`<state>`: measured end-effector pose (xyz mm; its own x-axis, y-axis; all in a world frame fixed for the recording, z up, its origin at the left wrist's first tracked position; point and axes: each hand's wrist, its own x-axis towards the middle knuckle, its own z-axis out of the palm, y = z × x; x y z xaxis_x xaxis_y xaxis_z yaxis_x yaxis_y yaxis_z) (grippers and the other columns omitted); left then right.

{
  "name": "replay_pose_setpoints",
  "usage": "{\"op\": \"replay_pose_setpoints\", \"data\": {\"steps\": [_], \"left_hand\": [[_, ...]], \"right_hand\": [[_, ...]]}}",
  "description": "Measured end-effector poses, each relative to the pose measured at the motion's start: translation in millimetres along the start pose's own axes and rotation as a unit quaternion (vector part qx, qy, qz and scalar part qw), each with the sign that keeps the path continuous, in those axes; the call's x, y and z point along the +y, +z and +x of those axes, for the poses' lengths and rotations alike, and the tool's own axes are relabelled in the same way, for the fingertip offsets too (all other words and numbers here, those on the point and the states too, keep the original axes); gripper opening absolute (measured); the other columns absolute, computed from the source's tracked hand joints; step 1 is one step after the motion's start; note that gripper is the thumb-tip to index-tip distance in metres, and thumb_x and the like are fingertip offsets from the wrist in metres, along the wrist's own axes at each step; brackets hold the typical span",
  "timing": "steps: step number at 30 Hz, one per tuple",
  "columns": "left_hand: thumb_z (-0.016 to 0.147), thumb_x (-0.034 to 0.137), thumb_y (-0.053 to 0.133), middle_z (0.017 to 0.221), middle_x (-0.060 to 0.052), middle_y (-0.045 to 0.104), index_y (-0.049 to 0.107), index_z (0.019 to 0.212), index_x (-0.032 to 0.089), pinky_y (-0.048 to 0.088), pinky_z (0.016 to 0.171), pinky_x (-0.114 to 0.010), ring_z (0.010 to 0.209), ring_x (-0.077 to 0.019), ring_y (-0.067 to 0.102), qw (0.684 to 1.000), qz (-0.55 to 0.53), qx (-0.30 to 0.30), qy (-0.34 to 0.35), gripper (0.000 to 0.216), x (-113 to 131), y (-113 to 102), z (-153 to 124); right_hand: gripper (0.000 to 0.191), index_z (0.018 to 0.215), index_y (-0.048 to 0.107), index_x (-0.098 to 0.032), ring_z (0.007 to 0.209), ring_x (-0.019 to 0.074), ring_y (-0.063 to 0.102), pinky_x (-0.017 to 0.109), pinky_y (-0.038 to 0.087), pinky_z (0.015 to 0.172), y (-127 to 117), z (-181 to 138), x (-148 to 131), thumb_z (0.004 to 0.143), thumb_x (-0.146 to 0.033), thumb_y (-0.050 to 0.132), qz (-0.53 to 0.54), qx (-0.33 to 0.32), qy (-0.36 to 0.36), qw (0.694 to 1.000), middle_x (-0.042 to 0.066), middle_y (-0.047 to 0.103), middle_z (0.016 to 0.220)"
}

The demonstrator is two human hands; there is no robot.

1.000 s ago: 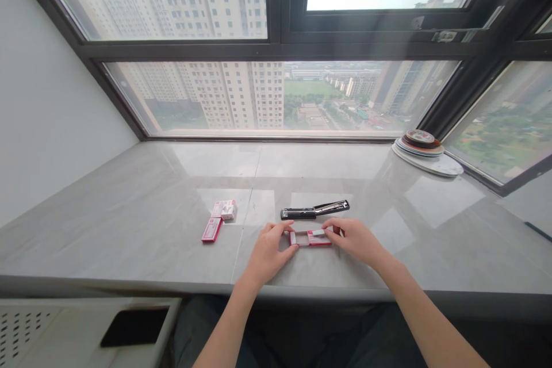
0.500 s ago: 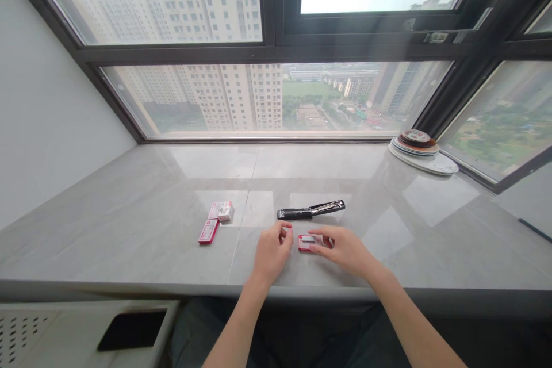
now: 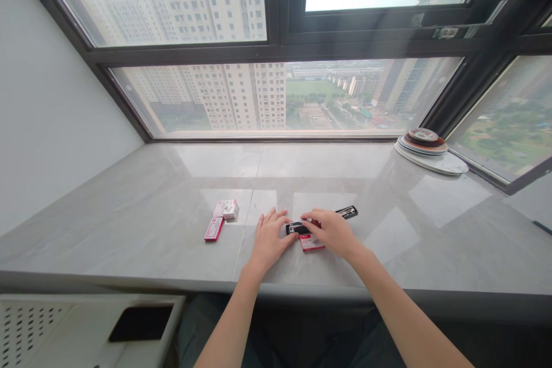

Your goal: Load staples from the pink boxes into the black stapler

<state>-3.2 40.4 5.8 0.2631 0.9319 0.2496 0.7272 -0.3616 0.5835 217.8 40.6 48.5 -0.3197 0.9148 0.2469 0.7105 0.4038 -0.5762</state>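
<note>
A black stapler (image 3: 295,228) lies opened out on the counter, its magazine showing and its far arm (image 3: 347,212) pointing right. My left hand (image 3: 269,241) steadies the stapler's left end between thumb and forefinger, the other fingers spread. Over the magazine, my right hand (image 3: 332,232) pinches a small grey strip of staples, mostly hidden by the fingertips. Just below the stapler, partly under my right hand, lies a red and white staple box (image 3: 311,242).
Another red staple box (image 3: 214,229) and a white-pink box (image 3: 226,209) lie together to the left. Stacked plates (image 3: 425,149) stand at the back right by the window (image 3: 276,100). The counter's front edge (image 3: 302,287) runs close to my forearms.
The grey strip has left the top of the staple box in my right hand, now over the stapler. My left hand has taken hold of the stapler, which is drawn nearer.
</note>
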Motion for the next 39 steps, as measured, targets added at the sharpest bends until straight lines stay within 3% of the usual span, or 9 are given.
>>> {"op": "replay_pose_setpoints", "data": {"steps": [4,9,13,18,23,27,30,34,39], "left_hand": [[0.091,0.043,0.071,0.15,0.003,0.056,0.068,0.111,0.035,0.015,0.128,-0.053,0.153,-0.0256,0.032,1.0,-0.007,0.009,-0.006,0.022,5,-2,-9],[0.089,0.042,0.073,0.149,0.003,0.057,0.069,0.108,0.034,0.016,0.128,-0.052,0.153,-0.0256,0.033,1.0,-0.012,0.013,-0.011,0.021,5,-4,-7],[0.089,0.041,0.073,0.148,0.004,0.057,0.068,0.109,0.035,0.016,0.128,-0.051,0.152,-0.0251,0.033,1.0,-0.011,0.017,-0.011,0.021,5,-4,-7],[0.089,0.042,0.073,0.148,0.004,0.058,0.068,0.108,0.035,0.017,0.128,-0.051,0.152,-0.025,0.034,1.0,-0.009,0.014,-0.012,0.02,6,-5,-8],[0.09,0.043,0.072,0.148,0.003,0.058,0.069,0.11,0.035,0.016,0.128,-0.051,0.152,-0.0252,0.034,1.0,-0.01,0.016,-0.012,0.021,7,-6,-8],[0.091,0.043,0.071,0.148,0.003,0.058,0.07,0.111,0.035,0.015,0.128,-0.053,0.152,-0.0264,0.034,1.0,-0.019,0.011,-0.014,0.022,5,-4,-6],[0.09,0.044,0.071,0.148,0.003,0.057,0.071,0.113,0.036,0.014,0.128,-0.054,0.152,-0.0271,0.034,0.999,-0.025,0.008,-0.021,0.024,3,-2,-4],[0.089,0.044,0.073,0.149,0.002,0.057,0.072,0.113,0.036,0.013,0.128,-0.054,0.152,-0.0278,0.034,0.999,-0.024,0.005,-0.027,0.026,2,0,-3],[0.089,0.044,0.073,0.149,0.003,0.056,0.072,0.112,0.037,0.015,0.128,-0.053,0.152,-0.0269,0.033,0.999,-0.023,0.005,-0.024,0.024,3,-1,-3]], "right_hand": [[0.024,0.11,0.078,-0.03,0.077,0.0177,0.063,0.028,0.042,0.073,2,6,5,0.101,-0.036,0.057,0.0,-0.041,-0.026,0.999,0.002,0.071,0.089],[0.025,0.109,0.078,-0.03,0.079,0.018,0.064,0.028,0.042,0.074,4,3,1,0.102,-0.036,0.055,-0.015,-0.048,-0.017,0.999,0.002,0.071,0.09],[0.029,0.121,0.074,-0.03,0.075,0.0181,0.063,0.028,0.04,0.069,0,-3,-2,0.098,-0.039,0.059,-0.038,-0.036,0.009,0.999,0.001,0.07,0.084],[0.023,0.092,0.075,-0.026,0.066,0.0168,0.058,0.028,0.033,0.061,-6,-11,-9,0.097,-0.041,0.059,-0.042,-0.012,0.069,0.997,-0.001,0.065,0.07],[0.029,0.115,0.073,-0.028,0.064,0.0156,0.055,0.027,0.037,0.062,0,-24,-15,0.097,-0.045,0.058,0.078,-0.032,0.078,0.993,-0.003,0.063,0.069],[0.044,0.1,0.074,-0.021,0.056,0.013,0.049,0.026,0.035,0.054,-15,-53,22,0.095,-0.06,0.057,0.192,-0.039,0.204,0.959,0.0,0.061,0.069],[0.055,0.114,0.07,-0.019,0.042,0.0081,0.035,0.025,0.021,0.043,-38,-67,58,0.09,-0.068,0.06,0.271,-0.062,0.303,0.911,-0.002,0.058,0.066],[0.061,0.124,0.066,-0.021,0.048,0.0071,0.036,0.025,0.025,0.044,-53,-50,67,0.082,-0.064,0.073,0.355,-0.004,0.24,0.904,0.001,0.061,0.08],[0.047,0.109,0.072,-0.021,0.062,0.0125,0.049,0.027,0.039,0.057,-48,-4,30,0.081,-0.058,0.076,0.274,-0.031,0.11,0.955,0.0,0.061,0.076]]}}
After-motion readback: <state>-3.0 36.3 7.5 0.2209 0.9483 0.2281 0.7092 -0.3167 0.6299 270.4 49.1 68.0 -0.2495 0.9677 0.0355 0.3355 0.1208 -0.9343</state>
